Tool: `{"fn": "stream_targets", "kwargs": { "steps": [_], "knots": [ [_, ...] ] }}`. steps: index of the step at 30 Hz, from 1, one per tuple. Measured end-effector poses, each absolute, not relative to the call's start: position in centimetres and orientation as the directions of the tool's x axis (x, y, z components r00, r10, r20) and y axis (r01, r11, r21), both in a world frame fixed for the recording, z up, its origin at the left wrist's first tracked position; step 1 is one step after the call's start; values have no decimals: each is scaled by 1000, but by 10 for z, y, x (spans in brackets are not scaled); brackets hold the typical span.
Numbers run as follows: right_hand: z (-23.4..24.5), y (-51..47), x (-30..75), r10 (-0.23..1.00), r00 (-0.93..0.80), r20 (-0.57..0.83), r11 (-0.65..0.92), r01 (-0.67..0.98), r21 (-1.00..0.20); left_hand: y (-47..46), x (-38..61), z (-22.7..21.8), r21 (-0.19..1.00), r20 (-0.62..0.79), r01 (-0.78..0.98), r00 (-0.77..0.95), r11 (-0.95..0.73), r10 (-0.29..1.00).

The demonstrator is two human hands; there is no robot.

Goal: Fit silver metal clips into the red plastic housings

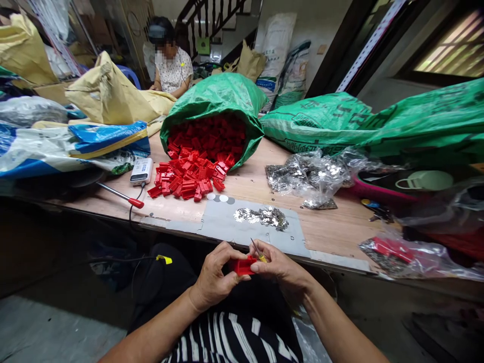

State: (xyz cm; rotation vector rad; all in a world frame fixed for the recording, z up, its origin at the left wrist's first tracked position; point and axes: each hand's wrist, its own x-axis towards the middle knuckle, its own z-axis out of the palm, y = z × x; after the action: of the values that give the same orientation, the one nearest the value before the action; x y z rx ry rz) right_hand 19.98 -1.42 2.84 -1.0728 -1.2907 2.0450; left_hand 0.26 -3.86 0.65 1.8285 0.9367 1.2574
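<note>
My left hand (217, 275) grips a small red plastic part (244, 266) between thumb and fingers, just in front of the table edge. My right hand (278, 264) is closed at the part's right end and also holds a thin pointed tool with a yellow handle (261, 257), its metal tip pointing up and left. Past my hands, a heap of small shiny metal pieces (264, 217) lies on a grey mat (223, 234). Farther back, red plastic parts (189, 174) spill from a green woven sack (223, 91) lying on its side.
A white power bank (141, 171) and a red-tipped lever (135, 202) are at left. Clear bags of metal pieces (313, 174) lie right, near a pink basin (370, 189) with a pale green cup (429, 180). A person (172, 65) sits across the table.
</note>
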Motion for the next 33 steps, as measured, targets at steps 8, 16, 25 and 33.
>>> {"fn": "stream_targets", "kwargs": {
  "steps": [8, 16, 25, 33],
  "knots": [
    [35, 12, 196, 815, -527, -240, -174, 172, -970, -27, 1, -3, 967, 238, -115, 86, -227, 967],
    [31, 67, 179, 936, -335, 106, 347, 834, -429, -22, -6, -6, 991, 77, -113, -11, -77, 997],
    [26, 95, 159, 932, -361, 37, 351, 871, -344, -18, -8, -2, 986, 111, -123, -32, -114, 993],
    [29, 93, 172, 937, -327, 122, 343, 800, -493, -16, -8, -2, 973, 15, -230, -37, -23, 999]
  ]
}}
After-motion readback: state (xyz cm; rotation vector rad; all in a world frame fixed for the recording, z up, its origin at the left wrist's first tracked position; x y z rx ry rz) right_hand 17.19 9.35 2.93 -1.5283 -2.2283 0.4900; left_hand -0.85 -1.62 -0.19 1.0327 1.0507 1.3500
